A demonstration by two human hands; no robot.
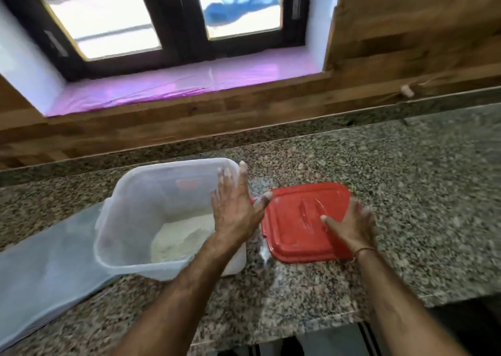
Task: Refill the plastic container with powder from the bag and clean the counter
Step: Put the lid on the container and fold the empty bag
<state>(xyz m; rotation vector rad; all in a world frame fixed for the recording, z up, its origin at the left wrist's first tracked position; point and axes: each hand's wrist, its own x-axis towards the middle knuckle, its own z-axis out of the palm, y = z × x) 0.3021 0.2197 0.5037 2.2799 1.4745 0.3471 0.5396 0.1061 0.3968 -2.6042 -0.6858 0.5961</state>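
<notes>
Here we are at the granite counter (406, 192), both hands in play; the left hand (235, 209) is laid flat against the right-hand wall of the plastic container (130, 192), fingers straight and close together, their tips up by the rim, the thumb stuck out towards the red lid (292, 236); nothing is gripped there, it is a flat palm on plastic. The container stands open at the left of centre, clear-walled, with a heap of pale powder (184, 236) in its bottom, well below the rim. Over to the right hand (352, 225); it rests on the right part of the lid, fingers spread and fairly straight, the thumb pointing across the lid's raised centre handle (the fingertips are smeared by blur, so whether they hook over the far edge I cannot tell). A thin thread band (363, 251) circles that wrist. The lid lies flat on the counter just beside the container, apart from it; in the strip between them a streak of spilled powder (267, 252) whitens the stone. The bag (46, 274), translucent and bluish, lies flat at the left, its edge against the container's near-left corner; behind it all, wood panelling (406, 30) and a dark-framed window (173, 30) over a pink sill (189, 84).
</notes>
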